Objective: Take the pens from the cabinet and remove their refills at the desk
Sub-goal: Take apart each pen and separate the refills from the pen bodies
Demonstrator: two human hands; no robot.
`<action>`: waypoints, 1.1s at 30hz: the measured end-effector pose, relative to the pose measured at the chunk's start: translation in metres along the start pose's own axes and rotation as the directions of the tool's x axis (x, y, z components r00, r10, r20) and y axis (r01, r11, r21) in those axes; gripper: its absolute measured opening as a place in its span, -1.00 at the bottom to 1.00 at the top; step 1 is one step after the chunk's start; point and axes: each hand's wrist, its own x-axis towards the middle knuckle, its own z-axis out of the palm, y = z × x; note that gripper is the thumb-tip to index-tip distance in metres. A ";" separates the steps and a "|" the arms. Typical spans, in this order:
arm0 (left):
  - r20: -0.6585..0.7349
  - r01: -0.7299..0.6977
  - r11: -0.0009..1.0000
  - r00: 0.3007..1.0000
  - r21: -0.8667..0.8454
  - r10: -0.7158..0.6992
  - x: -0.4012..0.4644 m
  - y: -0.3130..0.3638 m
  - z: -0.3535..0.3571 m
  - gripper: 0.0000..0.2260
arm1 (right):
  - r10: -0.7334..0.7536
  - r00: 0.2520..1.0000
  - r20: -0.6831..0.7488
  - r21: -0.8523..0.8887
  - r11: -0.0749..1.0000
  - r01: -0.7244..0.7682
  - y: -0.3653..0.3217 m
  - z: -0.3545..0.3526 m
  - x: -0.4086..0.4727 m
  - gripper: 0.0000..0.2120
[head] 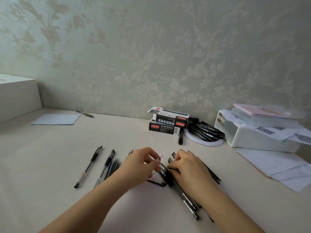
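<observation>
— Cream laminate table (pixel 50 157), item one. What sits on it, largest first?

— White plastic storage box (pixel 249 137) at far right against the wall, clear cases and a pink booklet (pixel 257 110) stacked on top. Loose white papers (pixel 277 167) lie in front of it.

— Next?

— Folded pale sheet (pixel 56 119) far left, with one lone pen (pixel 85 113) just behind it. Two black pen cartons (pixel 168 123) stacked at centre rear, the top one with its flap open. Beside them a white ring (pixel 204 142) bearing a heap of black markers (pixel 207 130); one more marker (pixel 180 137) lies at the ring's left edge.

— And the task's pens?

— Near the front edge. Two whole black gel pens (pixel 91 165) lie side by side at left, a small cluster of dark refills (pixel 114 165) just right of them. A bundle of pens (pixel 186 199) lies under and beyond the right wrist.

— Hands?

— Left hand (pixel 139 165) is curled, fingertips pinching the tip end of a pen (pixel 164 169) at centre, its metal point showing above the fingers. Right hand (pixel 183 167) is curled, knuckles up, gripping the same pen's barrel. A small black object (pixel 158 182) lies on the table below the hands; cannot tell what it is.
</observation>
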 end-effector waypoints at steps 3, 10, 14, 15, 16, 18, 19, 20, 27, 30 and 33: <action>0.008 0.028 0.998 1.000 -0.051 -0.027 0.000 0.000 0.002 -0.94 | 0.014 1.000 -0.016 0.005 1.000 -0.014 0.000 0.002 0.001 -0.72; 0.032 0.058 0.995 0.998 -0.083 -0.056 -0.001 0.000 0.001 -0.92 | 0.066 0.998 -0.022 0.055 0.996 -0.065 -0.009 0.004 0.006 -0.78; 0.035 0.061 0.994 0.998 -0.090 -0.058 -0.001 0.000 0.002 -0.92 | 0.091 0.996 -0.022 0.042 0.995 -0.090 -0.013 0.004 0.007 -0.80; 0.035 0.061 0.994 0.998 -0.095 -0.058 -0.001 0.000 0.002 -0.92 | 0.097 0.995 -0.018 0.040 0.995 -0.096 -0.014 0.003 0.008 -0.79; 0.034 0.062 0.993 0.998 -0.102 -0.058 -0.001 0.000 0.002 -0.92 | 0.100 0.995 -0.012 0.034 0.994 -0.100 -0.014 0.003 0.008 -0.80; 0.027 0.059 0.993 0.998 -0.104 -0.057 -0.002 0.000 0.003 -0.91 | 0.090 0.996 0.000 -0.002 0.996 -0.090 -0.015 0.001 0.009 -0.81; 0.022 0.054 0.994 0.998 -0.098 -0.053 -0.001 0.000 0.003 -0.91 | 0.072 0.997 0.011 -0.034 0.997 -0.072 -0.015 0.000 0.010 -0.80; 0.018 0.049 0.995 0.999 -0.091 -0.048 -0.001 0.000 0.004 -0.91 | 0.052 0.998 0.027 -0.070 0.996 -0.050 -0.016 -0.001 0.010 -0.78; -0.011 0.014 0.998 1.000 -0.057 -0.014 0.000 -0.001 0.005 -0.90 | 0.012 0.996 0.093 -0.228 0.974 0.009 -0.021 -0.007 0.011 -0.76; -0.020 -0.012 1.000 1.000 -0.028 0.011 0.000 -0.002 0.005 -0.90 | -0.007 0.997 0.083 -0.184 0.983 0.023 -0.021 -0.005 0.011 -0.72; -0.012 -0.040 0.999 0.999 -0.010 0.040 0.000 -0.003 0.005 -0.87 | -0.034 0.998 0.060 -0.153 0.987 0.042 -0.020 -0.003 0.009 -0.67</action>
